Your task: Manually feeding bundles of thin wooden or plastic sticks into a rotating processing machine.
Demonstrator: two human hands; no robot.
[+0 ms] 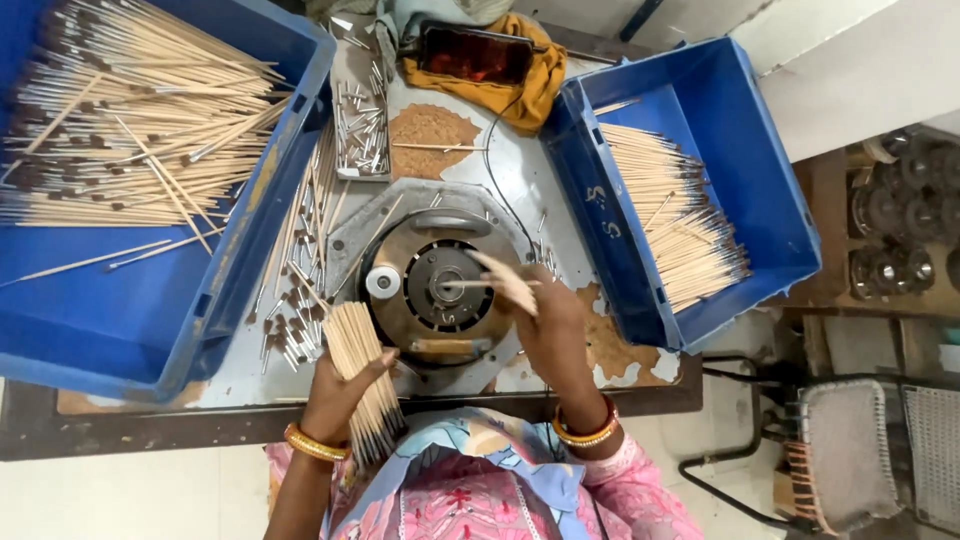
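feeding sticks one at a time into the round machine

best done slow: one stick [470, 284] held level, tip lined up dead on the centre hole of the round machine [437, 287] on the desk [520, 190]. right hand [545, 320] grip pinched loosely around that stick. left hand [335, 395] grip clenched around a fat bundle of sticks [362, 370], just beside the machine, between the two blue crates [300, 150].

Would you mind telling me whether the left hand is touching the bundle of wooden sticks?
Touching. The head view shows the left hand with its fingers wrapped around the bundle of wooden sticks.
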